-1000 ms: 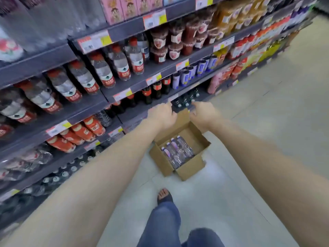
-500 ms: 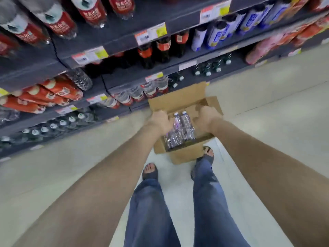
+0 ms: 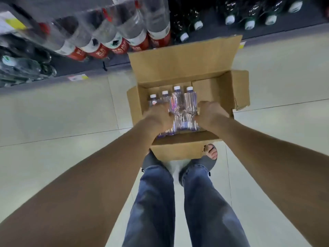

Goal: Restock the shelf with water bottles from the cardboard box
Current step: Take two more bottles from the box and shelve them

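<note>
An open cardboard box (image 3: 181, 59) sits on the floor in front of my feet, flaps folded out. Inside lie several small clear water bottles (image 3: 185, 104) with white caps and purple-tinted labels, packed side by side. My left hand (image 3: 158, 115) is down inside the box, closed over the left bottles. My right hand (image 3: 209, 113) is closed against the right side of the same row. The lower parts of the bottles are hidden by both hands. The shelf (image 3: 85, 66) runs along the top of the view.
Large bottles with red labels (image 3: 114, 45) lie on the low shelf at upper left. Dark bottles with white caps (image 3: 231, 19) stand on the bottom shelf at upper right. My jeans legs (image 3: 156, 202) and sandalled feet stand just behind the box on pale tiles (image 3: 53, 107).
My view tipped further down and closer to the box. Both hands went from the box's rim and flaps down onto the bottles inside.
</note>
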`<action>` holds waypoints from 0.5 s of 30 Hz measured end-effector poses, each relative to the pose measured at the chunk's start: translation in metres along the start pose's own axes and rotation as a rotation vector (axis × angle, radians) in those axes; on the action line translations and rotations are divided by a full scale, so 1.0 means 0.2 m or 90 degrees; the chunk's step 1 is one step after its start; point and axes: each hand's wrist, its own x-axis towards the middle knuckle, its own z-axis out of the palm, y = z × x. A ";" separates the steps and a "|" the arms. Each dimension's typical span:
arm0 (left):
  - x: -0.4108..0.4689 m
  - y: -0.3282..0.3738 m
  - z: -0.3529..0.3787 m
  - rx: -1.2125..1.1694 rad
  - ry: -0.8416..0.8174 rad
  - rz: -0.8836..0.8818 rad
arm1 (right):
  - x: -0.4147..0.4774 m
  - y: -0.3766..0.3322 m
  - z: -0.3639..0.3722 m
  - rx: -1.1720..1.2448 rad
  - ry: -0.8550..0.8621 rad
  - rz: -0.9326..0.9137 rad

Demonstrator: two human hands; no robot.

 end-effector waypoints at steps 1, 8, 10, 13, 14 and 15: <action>0.11 -0.03 0.06 0.004 0.016 -0.002 | 0.11 0.01 0.08 -0.026 0.000 -0.008; 0.77 -0.15 0.34 0.089 0.094 0.026 | 0.80 0.14 0.44 0.077 0.032 0.021; 0.91 -0.17 0.39 0.077 0.104 0.012 | 0.95 0.15 0.48 0.149 0.057 0.043; 1.06 -0.16 0.46 0.048 0.111 -0.008 | 1.08 0.16 0.50 0.188 0.068 0.037; 1.10 -0.16 0.47 0.052 0.110 -0.006 | 1.12 0.16 0.51 0.185 0.067 0.033; 1.14 -0.15 0.48 0.063 0.106 -0.004 | 1.16 0.16 0.52 0.184 0.067 0.030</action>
